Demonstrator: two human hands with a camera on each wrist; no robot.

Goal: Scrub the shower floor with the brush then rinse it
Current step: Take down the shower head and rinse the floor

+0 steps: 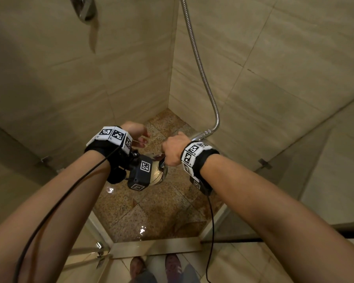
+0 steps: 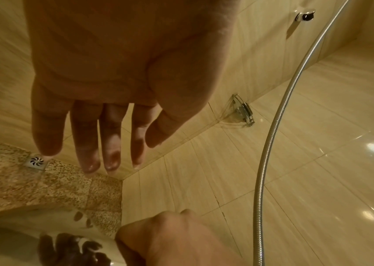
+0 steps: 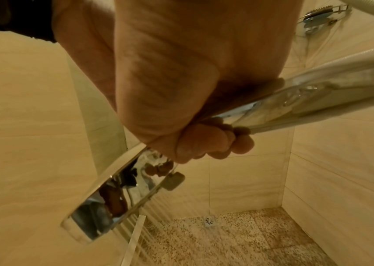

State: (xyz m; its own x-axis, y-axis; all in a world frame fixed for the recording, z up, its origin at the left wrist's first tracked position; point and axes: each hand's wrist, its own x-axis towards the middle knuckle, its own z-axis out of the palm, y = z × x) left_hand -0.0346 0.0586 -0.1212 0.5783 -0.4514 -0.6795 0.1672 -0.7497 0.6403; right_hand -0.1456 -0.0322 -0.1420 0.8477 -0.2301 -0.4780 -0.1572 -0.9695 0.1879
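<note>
Overhead, right hand grips chrome shower head handle; left hand spread over speckled floor.

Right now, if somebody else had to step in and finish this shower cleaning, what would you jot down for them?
Right hand: grips the chrome shower head by its handle, spray streaming down toward the floor.
Left hand: open, fingers straight, holding nothing, beside the shower head.
Hose runs up the wall behind the right hand.
Shower floor: wet and glistening; drain sits by the far wall.
Brush: not in any view, so scrubbing can't be confirmed.
Done: rinsing is under way.
Left: likely finish rinsing, then shut off the water and hang the shower head.
</note>
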